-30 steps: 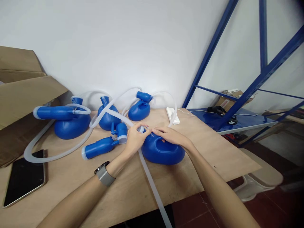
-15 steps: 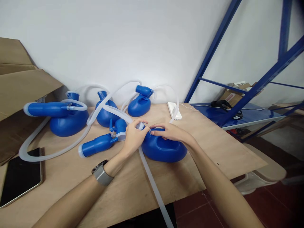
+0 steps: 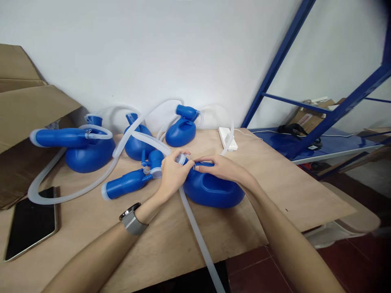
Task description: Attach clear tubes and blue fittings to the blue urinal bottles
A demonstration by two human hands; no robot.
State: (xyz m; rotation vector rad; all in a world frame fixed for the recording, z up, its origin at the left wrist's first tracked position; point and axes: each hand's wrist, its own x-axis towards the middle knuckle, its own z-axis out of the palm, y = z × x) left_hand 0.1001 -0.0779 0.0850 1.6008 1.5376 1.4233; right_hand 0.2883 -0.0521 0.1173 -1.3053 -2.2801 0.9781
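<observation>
Blue plastic bottle (image 3: 212, 189): lying on the board just right of centre, under my right hand, with its neck angled far-left toward the left hand's fingers.

Workspace: a plywood board (image 3: 259, 203) sits against a white wall (image 3: 152, 53), with blue metal shelving (image 3: 282, 51) to the right and a cardboard box (image 3: 27, 101) at far left.

Other bottles: three more blue bottles stand along the far side. The left one (image 3: 90, 159) has a blue cylinder (image 3: 58, 138) across its top; the others are at centre (image 3: 136, 148) and right (image 3: 180, 134).

Loose piece: a blue cylindrical fitting (image 3: 125, 184) lies just left of the left hand.

Tubing: a translucent tube (image 3: 197, 234) passes beside the left hand and crosses the near edge of the board. Others loop behind the bottles.

Side items: a black smartphone (image 3: 30, 224) lies near left; a white power strip (image 3: 227, 139) lies far right.

Left hand (image 3: 174, 175): clenched, fingers pinching a translucent collar (image 3: 182, 159) just above the bottle's neck. A metal-mesh wristwatch (image 3: 132, 223) sits on the wrist.

Right hand (image 3: 224, 168): not clenched, lying flat with its fingers extended over the bottle's top, fingertips almost meeting the left hand. I read this as resting contact, not a firm grasp.
</observation>
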